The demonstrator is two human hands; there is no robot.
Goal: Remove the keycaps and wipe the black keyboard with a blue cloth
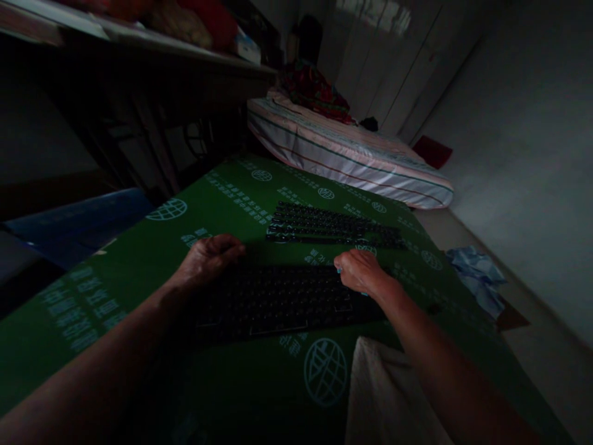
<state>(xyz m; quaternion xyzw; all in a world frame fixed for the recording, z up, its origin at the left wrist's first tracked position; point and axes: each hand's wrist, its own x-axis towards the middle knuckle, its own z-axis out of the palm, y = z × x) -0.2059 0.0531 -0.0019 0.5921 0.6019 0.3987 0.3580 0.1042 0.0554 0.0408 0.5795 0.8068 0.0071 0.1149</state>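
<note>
A black keyboard base with its keycaps off lies in front of me on a green printed sheet. My left hand is at its upper left corner, fingers curled and pressed together; what they hold, if anything, is hidden. Over the right part of the keyboard is my right hand, closed in a grip. Bits of a small blue thing show at its fingers, too little to name. Beyond the keyboard lie several rows of loose black keycaps.
A light cloth lies at the near right. A wooden table with things on it stands at left, above a blue box. Behind are a bed and a wall; crumpled fabric lies right.
</note>
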